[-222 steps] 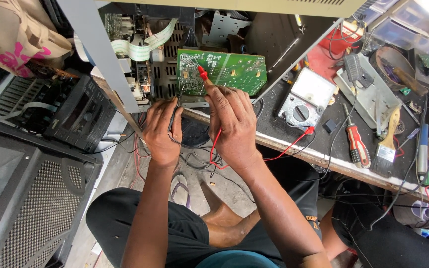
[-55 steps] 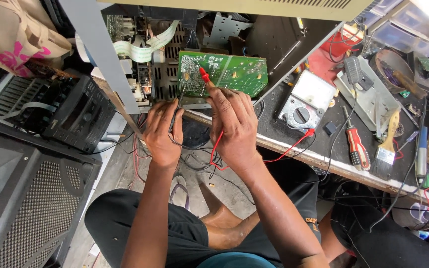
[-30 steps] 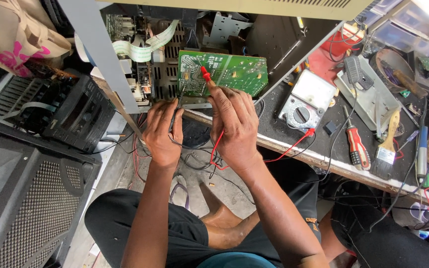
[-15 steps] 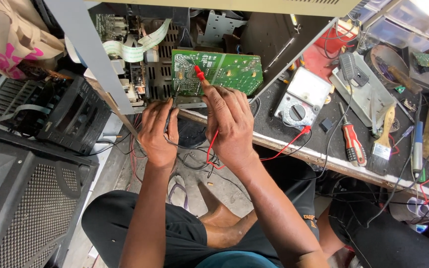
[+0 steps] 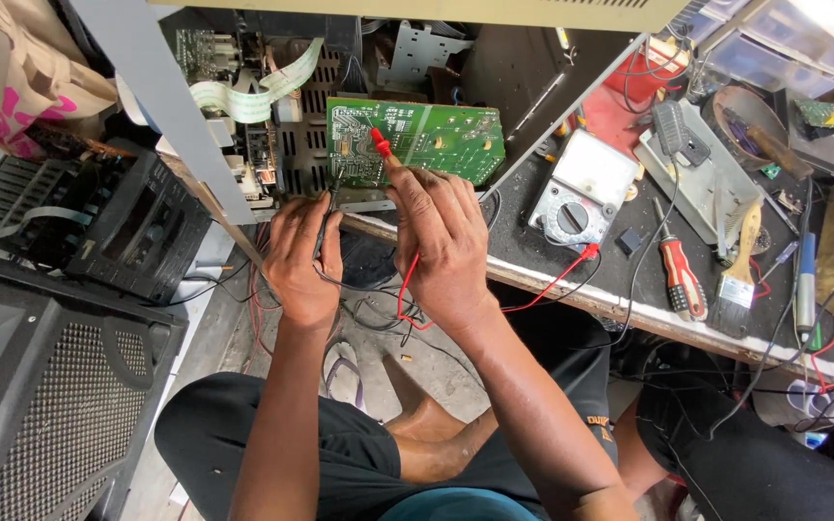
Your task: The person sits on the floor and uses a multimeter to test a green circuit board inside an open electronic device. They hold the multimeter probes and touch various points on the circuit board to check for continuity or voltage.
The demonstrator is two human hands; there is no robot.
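A green circuit board [image 5: 436, 140] stands tilted at the bench edge, solder side toward me. My right hand [image 5: 441, 241] grips a red test probe [image 5: 379, 143] whose tip touches the board's left half. My left hand [image 5: 303, 253] holds a black probe [image 5: 328, 214] with its tip against the board's lower left corner. Red and black leads [image 5: 552, 285] run from the probes to a white analog multimeter [image 5: 583, 188] lying on the bench right of the board.
A screwdriver with a red and black handle [image 5: 680, 277], a paintbrush [image 5: 740, 251] and a grey metal part [image 5: 702, 169] lie on the dark bench at right. An opened device chassis with a ribbon cable [image 5: 253, 92] sits behind. A black stereo unit [image 5: 118, 227] and a speaker grille [image 5: 60, 405] stand left.
Both hands keep the probes on the board; the red probe tip has shifted only slightly. The view has drifted a little.
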